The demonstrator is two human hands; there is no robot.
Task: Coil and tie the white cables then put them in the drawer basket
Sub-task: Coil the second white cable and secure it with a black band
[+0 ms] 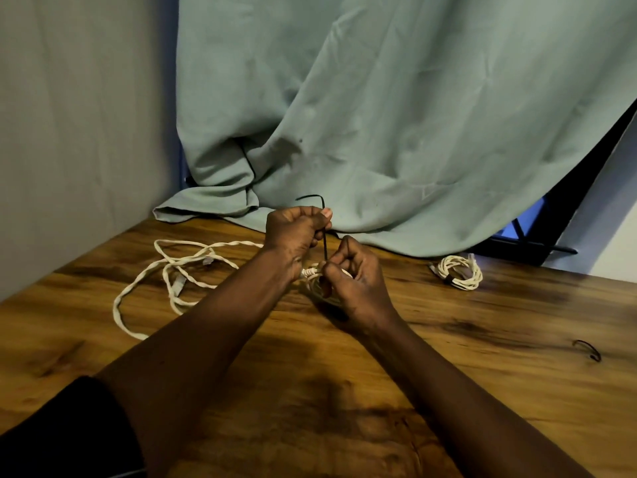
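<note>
We see a green curtain (396, 115) draped onto the wooden tabletop (448, 339). Loose white cable (165, 270) sprawls left; a tied coil (460, 272) lies right, a spare black tie (589, 350) nearer. Our left hand (296, 232) pinches a black tie (325, 236) upright; right hand (355, 281) fingers clamp the white coil (312, 276).

A wooden surface (482, 339) with dark grain streaks fills the lower part of the view. Behind it a pale wall (86, 115) stands on the left. A grey-green curtain (379, 115) hangs across the back, its hem bunched on the surface. At the right, a dark window frame (551, 215) shows blue light.
</note>
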